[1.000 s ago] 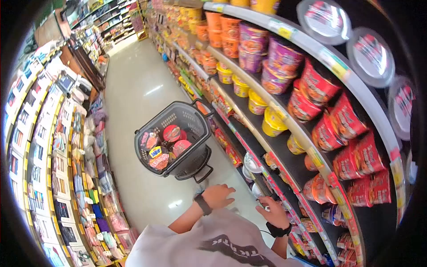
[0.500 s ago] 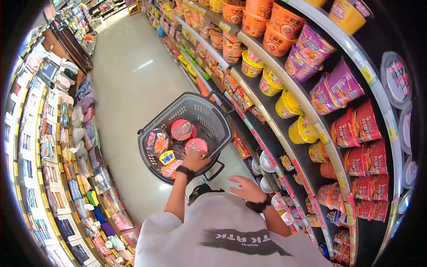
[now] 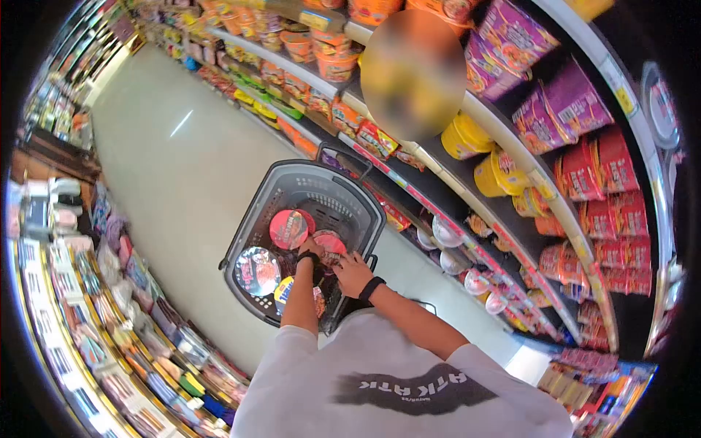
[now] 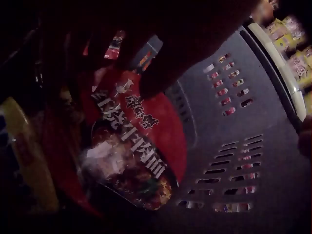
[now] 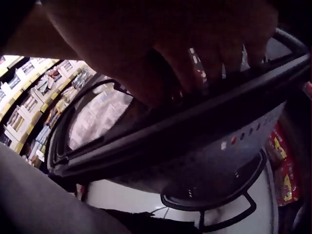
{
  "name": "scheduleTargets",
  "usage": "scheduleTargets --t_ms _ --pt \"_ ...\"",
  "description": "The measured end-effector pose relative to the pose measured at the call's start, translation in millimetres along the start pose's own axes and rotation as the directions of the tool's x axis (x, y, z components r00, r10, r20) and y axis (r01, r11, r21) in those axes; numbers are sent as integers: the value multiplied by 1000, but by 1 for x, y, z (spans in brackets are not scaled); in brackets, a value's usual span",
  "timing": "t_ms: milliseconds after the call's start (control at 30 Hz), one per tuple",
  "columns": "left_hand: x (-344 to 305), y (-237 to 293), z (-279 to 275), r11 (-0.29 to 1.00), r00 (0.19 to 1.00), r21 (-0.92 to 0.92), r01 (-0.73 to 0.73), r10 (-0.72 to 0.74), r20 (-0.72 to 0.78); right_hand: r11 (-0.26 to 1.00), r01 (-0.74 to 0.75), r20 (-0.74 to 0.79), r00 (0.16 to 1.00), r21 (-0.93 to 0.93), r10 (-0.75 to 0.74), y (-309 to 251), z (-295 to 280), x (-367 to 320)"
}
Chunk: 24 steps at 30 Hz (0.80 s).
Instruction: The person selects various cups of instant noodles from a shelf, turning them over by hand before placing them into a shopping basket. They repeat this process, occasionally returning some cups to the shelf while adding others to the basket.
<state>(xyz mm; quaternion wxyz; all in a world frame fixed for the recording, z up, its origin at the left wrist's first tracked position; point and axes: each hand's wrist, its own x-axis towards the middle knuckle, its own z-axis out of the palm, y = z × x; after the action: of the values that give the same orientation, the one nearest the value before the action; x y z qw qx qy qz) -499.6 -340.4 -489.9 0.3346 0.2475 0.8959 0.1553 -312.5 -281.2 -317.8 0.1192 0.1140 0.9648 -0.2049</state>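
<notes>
My left hand [image 3: 309, 250] is down in the basket [image 3: 315, 191], fingers [image 4: 161, 68] curled over the top edge of the red noodle bowl [image 4: 136, 146], which lies tilted against the basket's slotted wall. My right hand [image 3: 351, 273] reaches over the near rim, just beside that bowl; I cannot tell whether its fingers grip anything. Beside the bowl lie another red-lidded bowl [image 3: 288, 228] and a silvery-lidded bowl [image 3: 257, 270]. The basket stands on the aisle floor [image 3: 182, 168], beside shelves of noodle cups [image 3: 584, 175].
</notes>
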Motion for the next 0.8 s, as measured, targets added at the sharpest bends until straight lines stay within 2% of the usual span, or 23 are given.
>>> scheduleTargets --t_ms 33,67,167,200,267,333,400,467,567,667,700,733,767,800 --pt "5 -1 1 1000 1000 8 13 -13 6 998 -31 25 999 -58 32 1 4 3" --pt "9 -1 1 1000 1000 14 28 -28 8 988 -28 -162 987 -151 3 7 26 5" --pt "4 11 -21 986 999 162 26 -23 -23 981 -87 -117 991 -173 67 5 26 13" --pt "6 9 -23 977 998 213 0 14 -63 974 -122 -52 992 -192 114 1 17 17" --pt "34 -19 -3 979 985 181 -92 117 -131 969 -142 37 988 -204 152 1 19 28" --pt "19 -8 -22 964 969 163 -209 227 -102 953 -197 99 969 -232 225 4 15 39" --pt "7 -3 -35 962 958 106 -251 262 -116 924 -270 148 937 -270 317 1 7 48" --pt "2 -3 -40 949 940 136 -283 303 -159 904 -339 108 920 -260 376 10 29 62" --pt "-1 -13 -41 922 907 -153 -356 302 -295 891 -365 47 919 -272 391 19 47 72" --pt "-52 20 -96 964 936 -79 -256 226 -270 944 -319 48 945 -84 323 29 32 68" --pt "-59 14 -99 940 866 -36 -341 299 -400 956 -292 21 957 44 291 30 30 66" --pt "-73 19 -115 942 860 40 -333 321 -396 951 -256 -13 965 171 262 30 29 64" --pt "-81 18 -125 926 844 31 -375 355 -402 932 -213 -50 970 292 237 33 26 61" --pt "-95 23 -133 928 832 -32 -370 316 -456 890 -172 -63 974 423 219 37 16 56"
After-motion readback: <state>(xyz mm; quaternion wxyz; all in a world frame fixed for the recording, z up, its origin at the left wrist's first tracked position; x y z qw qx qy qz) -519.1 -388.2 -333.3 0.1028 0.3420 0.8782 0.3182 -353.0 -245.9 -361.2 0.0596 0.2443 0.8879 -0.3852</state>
